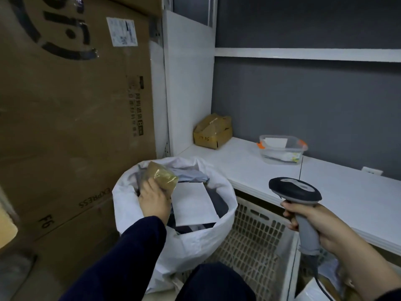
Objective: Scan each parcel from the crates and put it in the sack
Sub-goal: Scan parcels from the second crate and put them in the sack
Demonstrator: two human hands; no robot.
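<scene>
Left hand [154, 199] grips a small tape-wrapped brown parcel [161, 174], fingers curled round its lower edge, holding it right over the mouth of the white sack [191, 242], likely so it can drop straight in. Sack already holds a white flat parcel [193, 205] plus grey and dark bags, rim folded down to keep it wide. Right hand [314, 224] wraps the grey handle of the scanner [296, 192], head pointed away from the parcel, parked off to the side above the white plastic crate [258, 233], so the scan looks done. Tabletop [338, 192] carries a cardboard box [213, 132] and a clear tub [282, 152], well apart from both hands.
</scene>
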